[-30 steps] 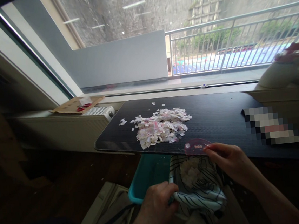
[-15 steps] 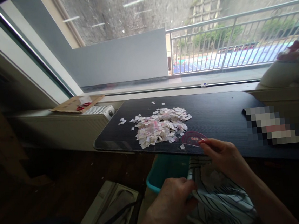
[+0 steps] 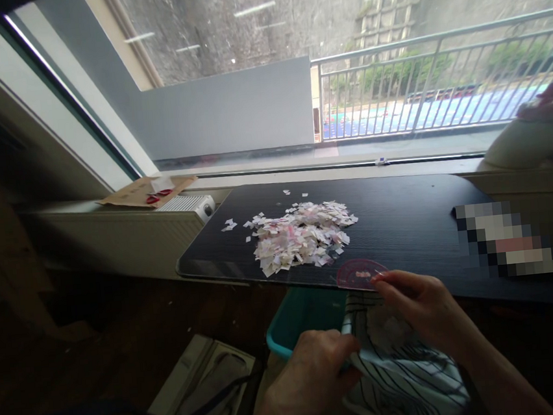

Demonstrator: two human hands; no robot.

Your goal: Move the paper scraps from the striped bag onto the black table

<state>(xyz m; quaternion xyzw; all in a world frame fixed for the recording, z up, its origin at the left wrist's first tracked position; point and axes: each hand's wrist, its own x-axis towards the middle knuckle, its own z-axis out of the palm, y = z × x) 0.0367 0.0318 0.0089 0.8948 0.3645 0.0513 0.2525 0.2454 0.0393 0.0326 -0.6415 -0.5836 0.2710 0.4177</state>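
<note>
My right hand (image 3: 418,295) pinches a pink see-through protractor (image 3: 349,275) by its right end, at the front edge of the dark table (image 3: 399,212). A heap of small cut paper pieces (image 3: 299,235) lies on the table, just beyond the protractor and to its left. Below the table edge stands a teal bin (image 3: 297,316). My left hand (image 3: 316,367) is closed at the bin's near rim; the hand itself covers its exact hold. Striped cloth (image 3: 399,359) shows beneath and between my hands.
A phone-like dark object (image 3: 507,237), partly pixelated, lies at the table's right. Red-handled scissors (image 3: 159,196) rest on a brown paper envelope (image 3: 133,194) at the left sill. A radiator (image 3: 128,241) runs beside the table. A pale case (image 3: 191,392) stands low at left.
My right hand has drawn the protractor toward me to the table's front edge. The lone paper piece near that edge is no longer on the table. My left hand stays by the bin.
</note>
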